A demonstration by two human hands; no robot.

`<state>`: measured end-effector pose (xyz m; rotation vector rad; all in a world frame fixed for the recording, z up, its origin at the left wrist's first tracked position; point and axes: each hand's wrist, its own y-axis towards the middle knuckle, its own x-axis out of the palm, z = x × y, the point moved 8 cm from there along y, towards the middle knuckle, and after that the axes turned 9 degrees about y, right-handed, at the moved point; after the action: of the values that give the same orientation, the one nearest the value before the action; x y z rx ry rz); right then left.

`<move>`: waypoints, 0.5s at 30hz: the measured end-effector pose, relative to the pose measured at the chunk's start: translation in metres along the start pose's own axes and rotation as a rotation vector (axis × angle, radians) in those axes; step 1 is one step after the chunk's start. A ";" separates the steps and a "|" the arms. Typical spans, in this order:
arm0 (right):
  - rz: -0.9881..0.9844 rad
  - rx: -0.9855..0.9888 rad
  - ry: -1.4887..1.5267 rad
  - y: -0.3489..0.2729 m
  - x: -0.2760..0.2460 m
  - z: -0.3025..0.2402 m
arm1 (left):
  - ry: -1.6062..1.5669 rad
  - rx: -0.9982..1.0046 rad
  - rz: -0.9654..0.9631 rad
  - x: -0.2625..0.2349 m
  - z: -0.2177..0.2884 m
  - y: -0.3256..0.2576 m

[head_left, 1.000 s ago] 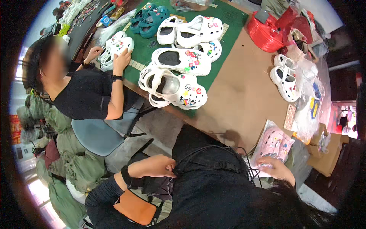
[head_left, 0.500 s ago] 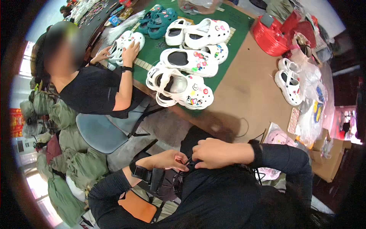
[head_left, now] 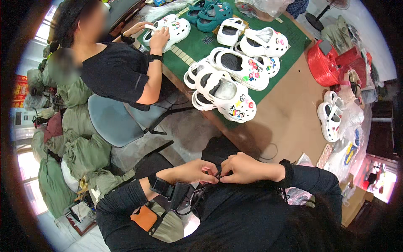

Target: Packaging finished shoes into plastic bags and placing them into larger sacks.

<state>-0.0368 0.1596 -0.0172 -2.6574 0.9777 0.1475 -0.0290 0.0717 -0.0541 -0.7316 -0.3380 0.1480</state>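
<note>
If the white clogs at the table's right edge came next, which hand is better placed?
Probably the right hand: it is nearer the white clogs than the left hand, though both seem to pinch a dark item.

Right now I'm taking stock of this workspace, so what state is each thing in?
Left hand: pinching a small dark piece, too unclear to identify
Right hand: pinching the same piece
Clustered white clogs: decorated, overlapping, on the green mat
Teal clogs: side by side on the mat
Leftmost white clogs: decorated, in a co-worker's hands
Rightmost white clogs: paired on the tabletop
Red strands: coiled
Green sacks: bulging, heaped
</note>
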 end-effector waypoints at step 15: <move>0.114 -0.132 -0.251 0.002 0.000 -0.032 | -0.098 -0.093 -0.004 -0.001 -0.007 -0.006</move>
<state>-0.0390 0.1482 0.0122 -2.6147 1.0664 0.5741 -0.0276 0.0627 -0.0547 -0.8174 -0.4416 0.1653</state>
